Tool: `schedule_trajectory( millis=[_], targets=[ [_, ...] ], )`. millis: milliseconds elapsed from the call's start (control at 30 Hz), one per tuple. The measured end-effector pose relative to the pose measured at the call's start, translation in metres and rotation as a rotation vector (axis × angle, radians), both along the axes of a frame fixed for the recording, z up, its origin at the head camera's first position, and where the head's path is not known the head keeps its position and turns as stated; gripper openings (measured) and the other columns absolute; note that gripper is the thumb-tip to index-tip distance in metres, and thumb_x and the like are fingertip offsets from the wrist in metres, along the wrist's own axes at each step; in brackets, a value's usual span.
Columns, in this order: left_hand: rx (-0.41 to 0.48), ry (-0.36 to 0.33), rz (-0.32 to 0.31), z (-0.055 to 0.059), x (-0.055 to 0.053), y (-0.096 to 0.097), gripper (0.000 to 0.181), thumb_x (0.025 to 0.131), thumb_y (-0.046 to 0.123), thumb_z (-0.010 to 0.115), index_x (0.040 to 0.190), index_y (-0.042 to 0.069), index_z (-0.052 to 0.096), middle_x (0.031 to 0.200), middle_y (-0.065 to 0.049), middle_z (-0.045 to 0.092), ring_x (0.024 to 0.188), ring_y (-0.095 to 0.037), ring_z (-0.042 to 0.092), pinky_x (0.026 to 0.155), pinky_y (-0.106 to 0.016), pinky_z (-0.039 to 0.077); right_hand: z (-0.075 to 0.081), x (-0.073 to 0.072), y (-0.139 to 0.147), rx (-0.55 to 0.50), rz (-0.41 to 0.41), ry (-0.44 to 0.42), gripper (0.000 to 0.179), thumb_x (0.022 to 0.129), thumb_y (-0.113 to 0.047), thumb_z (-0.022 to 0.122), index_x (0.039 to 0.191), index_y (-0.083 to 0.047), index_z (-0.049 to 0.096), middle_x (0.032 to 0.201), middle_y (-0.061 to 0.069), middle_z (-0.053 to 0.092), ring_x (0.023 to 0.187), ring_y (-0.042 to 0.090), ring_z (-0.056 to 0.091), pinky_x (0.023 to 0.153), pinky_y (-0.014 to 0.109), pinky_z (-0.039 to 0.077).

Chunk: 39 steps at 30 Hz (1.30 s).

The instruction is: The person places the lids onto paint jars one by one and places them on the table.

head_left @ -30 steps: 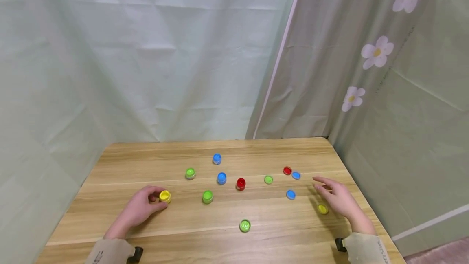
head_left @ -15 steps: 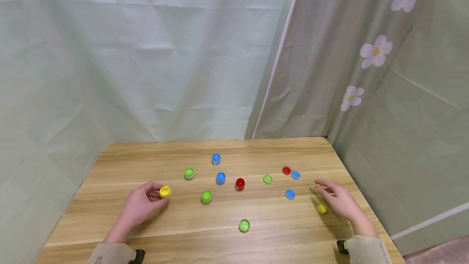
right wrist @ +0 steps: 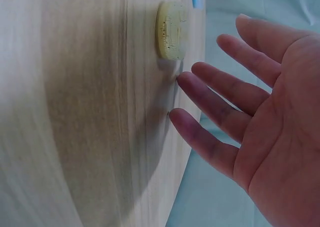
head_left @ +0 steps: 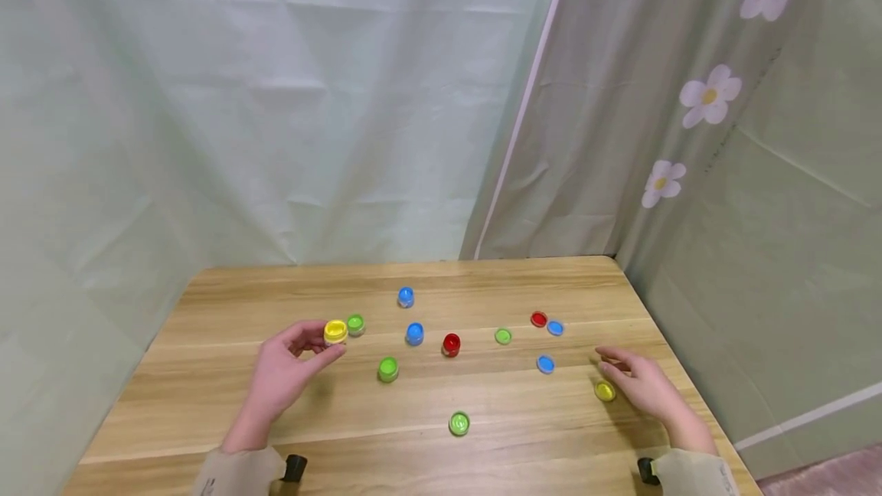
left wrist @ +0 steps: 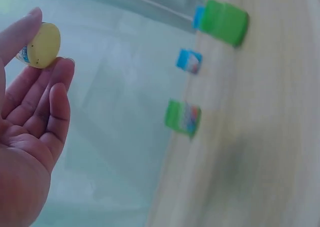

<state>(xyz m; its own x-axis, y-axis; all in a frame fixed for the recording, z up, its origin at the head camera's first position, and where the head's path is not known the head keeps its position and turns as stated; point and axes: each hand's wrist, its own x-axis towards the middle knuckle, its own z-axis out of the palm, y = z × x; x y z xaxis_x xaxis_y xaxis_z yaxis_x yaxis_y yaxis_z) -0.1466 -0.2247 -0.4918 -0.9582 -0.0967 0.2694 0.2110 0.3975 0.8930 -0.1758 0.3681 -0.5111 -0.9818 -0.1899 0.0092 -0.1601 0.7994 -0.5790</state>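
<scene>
My left hand pinches a small yellow jar between thumb and fingers, raised above the table. In the left wrist view the jar's pale yellow base faces the camera. A green jar stands just behind it in the head view. On the right, my right hand hovers over the table with fingers spread and nothing in them. Beside its thumb lies a yellow lid, which the right wrist view shows apart from the fingertips.
Blue jars, another green jar and a red jar stand mid-table. Toward the right lie a red lid, blue lids and a green lid. Another green lid lies nearer the front. Curtains hang around the table.
My left hand has lifted the yellow jar and carried it right and away from me, toward the green jar. The right hand has shifted slightly down beside the yellow lid.
</scene>
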Motion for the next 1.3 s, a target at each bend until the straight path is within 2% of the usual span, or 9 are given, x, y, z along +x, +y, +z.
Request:
schedule_trajectory(
  millis=[133,333,533,667,833,1067,1300],
  targets=[
    [0.043,0.019,-0.01,0.008,-0.003,0.013,0.037,0.087,0.014,0.092,0.119,0.006,0.076,0.099,-0.005,0.076,0.089,-0.012,0.068,0.077,-0.024,0.053,-0.002,0.001,0.0,-0.004,0.009,0.002,0.04,0.109,-0.024,0.065,0.142,-0.002,0.066,0.136,0.021,0.069,0.117,0.041,0.069,0.1,0.063,0.052],
    [0.112,-0.008,0.007,0.013,-0.006,0.025,0.039,0.087,0.013,0.091,0.122,0.005,0.076,0.102,-0.005,0.076,0.09,-0.011,0.068,0.083,-0.023,0.053,-0.002,0.003,-0.002,0.006,0.022,-0.024,0.044,0.104,-0.023,0.074,0.14,0.0,0.067,0.134,0.02,0.07,0.113,0.036,0.071,0.097,0.057,0.056],
    [0.18,0.027,0.001,0.019,-0.008,0.034,0.039,0.09,0.009,0.088,0.127,0.003,0.076,0.102,-0.004,0.076,0.091,-0.011,0.068,0.084,-0.02,0.056,-0.003,0.005,-0.004,0.033,0.06,-0.068,0.063,0.09,-0.03,0.089,0.142,-0.002,0.066,0.138,0.021,0.067,0.117,0.04,0.066,0.101,0.062,0.051],
    [0.189,0.069,-0.002,0.024,-0.008,0.04,0.038,0.09,0.005,0.087,0.126,0.004,0.076,0.102,-0.005,0.076,0.09,-0.012,0.068,0.081,-0.02,0.056,-0.005,0.005,-0.005,0.058,0.064,-0.068,0.071,0.081,-0.028,0.096,0.142,-0.005,0.066,0.137,0.02,0.066,0.115,0.04,0.066,0.1,0.064,0.051],
    [0.186,0.067,0.013,0.028,-0.007,0.045,0.037,0.088,0.007,0.09,0.123,0.006,0.077,0.1,-0.005,0.075,0.088,-0.014,0.066,0.08,-0.02,0.054,-0.008,0.007,-0.006,0.077,0.046,-0.062,0.069,0.077,-0.018,0.098,0.139,-0.007,0.069,0.128,0.015,0.067,0.11,0.034,0.065,0.095,0.059,0.053],
    [0.21,0.067,0.018,0.028,-0.007,0.046,0.038,0.086,0.004,0.09,0.122,0.005,0.077,0.099,-0.004,0.075,0.088,-0.015,0.066,0.079,-0.021,0.054,-0.008,0.007,-0.006,0.064,0.046,-0.062,0.063,0.078,-0.017,0.097,0.134,-0.006,0.071,0.125,0.01,0.067,0.104,0.025,0.063,0.09,0.049,0.054],
    [0.189,0.054,0.001,0.025,-0.009,0.048,0.036,0.088,0.004,0.089,0.122,0.004,0.077,0.101,-0.005,0.075,0.088,-0.015,0.067,0.081,-0.021,0.055,-0.008,0.005,-0.004,0.053,0.046,-0.077,0.046,0.08,-0.012,0.095,0.121,-0.007,0.075,0.116,0.003,0.072,0.1,0.02,0.063,0.088,0.04,0.054]
  ],
)
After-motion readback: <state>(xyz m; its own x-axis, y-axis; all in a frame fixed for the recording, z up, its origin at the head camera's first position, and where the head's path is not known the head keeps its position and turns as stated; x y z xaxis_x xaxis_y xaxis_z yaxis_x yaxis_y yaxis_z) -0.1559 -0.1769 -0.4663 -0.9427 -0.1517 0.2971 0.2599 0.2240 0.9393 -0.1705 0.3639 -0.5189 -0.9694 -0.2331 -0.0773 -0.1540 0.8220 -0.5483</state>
